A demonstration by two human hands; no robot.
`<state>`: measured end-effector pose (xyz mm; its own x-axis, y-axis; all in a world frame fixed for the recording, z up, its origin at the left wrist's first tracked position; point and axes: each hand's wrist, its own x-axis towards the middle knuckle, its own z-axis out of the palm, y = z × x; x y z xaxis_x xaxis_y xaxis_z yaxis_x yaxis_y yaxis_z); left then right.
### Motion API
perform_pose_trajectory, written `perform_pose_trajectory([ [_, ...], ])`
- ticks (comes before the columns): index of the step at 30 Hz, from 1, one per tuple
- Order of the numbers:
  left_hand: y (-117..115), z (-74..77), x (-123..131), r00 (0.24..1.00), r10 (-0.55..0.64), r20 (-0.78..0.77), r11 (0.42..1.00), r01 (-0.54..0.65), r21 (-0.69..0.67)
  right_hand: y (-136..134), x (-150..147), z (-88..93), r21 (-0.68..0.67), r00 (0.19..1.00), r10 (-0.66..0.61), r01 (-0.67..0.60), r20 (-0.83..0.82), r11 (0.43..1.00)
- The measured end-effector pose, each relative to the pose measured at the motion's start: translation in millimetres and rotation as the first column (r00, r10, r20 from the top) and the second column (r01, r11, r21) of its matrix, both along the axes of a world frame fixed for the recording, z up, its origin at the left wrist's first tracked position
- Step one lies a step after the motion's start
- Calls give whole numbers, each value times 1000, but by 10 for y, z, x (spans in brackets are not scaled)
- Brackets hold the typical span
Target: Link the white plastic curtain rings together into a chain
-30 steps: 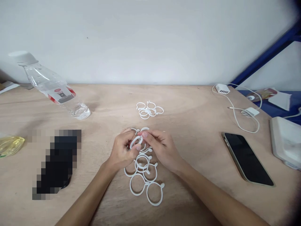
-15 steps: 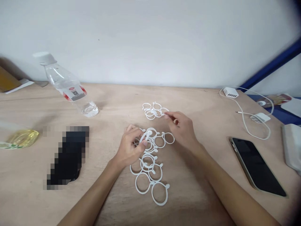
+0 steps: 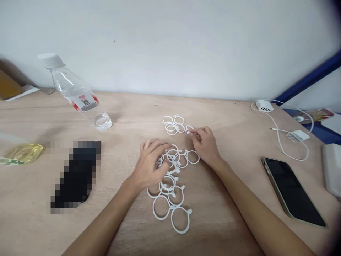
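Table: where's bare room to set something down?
Bare wood lies between the right hand and the phone, and between the bottle and the small ring pile. It is crowded mid-table, where the left hand rests on the ring chain.

A pixelated dark object (image 3: 76, 174) at lower left cannot be identified. The left hand (image 3: 151, 163) covers some white rings (image 3: 170, 192). The grey device (image 3: 332, 169) is cut by the right edge.
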<state>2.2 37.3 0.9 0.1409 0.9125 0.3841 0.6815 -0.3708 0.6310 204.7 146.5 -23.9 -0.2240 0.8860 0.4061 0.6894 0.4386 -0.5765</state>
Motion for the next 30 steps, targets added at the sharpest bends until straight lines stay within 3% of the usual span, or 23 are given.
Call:
perform_pose_trajectory([
  [3, 3, -11, -1, 998, 64, 20, 998, -65, 27, -142, -94, 193, -82, 977, 65, -83, -205, 993],
  [5, 4, -18, -4, 995, 90, 51, 995, -92, 44, -269, -183, 338, -226, 925, 146, -234, -350, 946],
  [6, 4, -21, -7, 993, 93, 72, 994, -97, 52, -331, -228, 401, -308, 876, 184, -343, -446, 887],
  [8, 0, -28, -13, 988, 87, 126, 993, -96, 69, -435, -304, 488, -422, 766, 242, -555, -596, 716],
  [10, -6, -35, -17, 977, 87, 194, 991, -104, 80, -498, -348, 520, -461, 682, 257, -679, -685, 572],
  [12, -10, -40, -18, 951, 139, 275, 986, -160, 56, -524, -363, 518, -465, 636, 260, -734, -727, 494],
  [15, -5, -39, -14, 877, 279, 392, 957, -285, -43, -536, -360, 519, -465, 612, 295, -769, -734, 439],
  [17, 5, -31, -13, 871, 294, 393, 955, -281, -90, -550, -364, 538, -473, 636, 330, -755, -697, 455],
  [21, 20, -2, -20, 928, 217, 303, 975, -193, -108, -579, -401, 548, -453, 717, 356, -670, -599, 587],
  [25, 22, 21, -23, 946, 176, 274, 984, -160, -79, -567, -430, 503, -412, 753, 268, -579, -601, 703],
  [30, 21, 12, -19, 958, 70, 279, 997, -58, -51, -568, -438, 501, -442, 736, 190, -569, -650, 694],
])
